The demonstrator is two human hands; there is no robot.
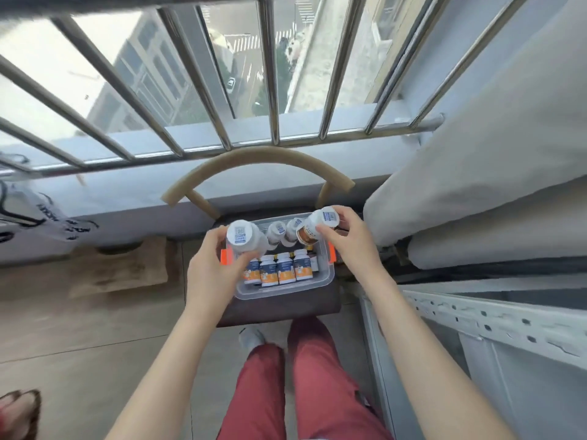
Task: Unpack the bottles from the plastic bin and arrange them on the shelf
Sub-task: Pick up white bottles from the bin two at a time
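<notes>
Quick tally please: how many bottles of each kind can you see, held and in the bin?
Bottles held: 2, a white bottle in the left hand, a brown-label bottle in the right hand.
Blue-and-orange bottles in the bin: 4.
White-capped bottles at its back: 2.
Total: 8 visible.

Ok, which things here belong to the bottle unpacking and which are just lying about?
Job: clear plastic bin; white bottle gripped by left hand; orange-labelled bottle gripped by right hand; four labelled bottles lying in the bin; perforated metal shelf frame.
Lying about: brown mat; printed white bag; grey fabric; window bars; wooden-backed chair under the bin.
</notes>
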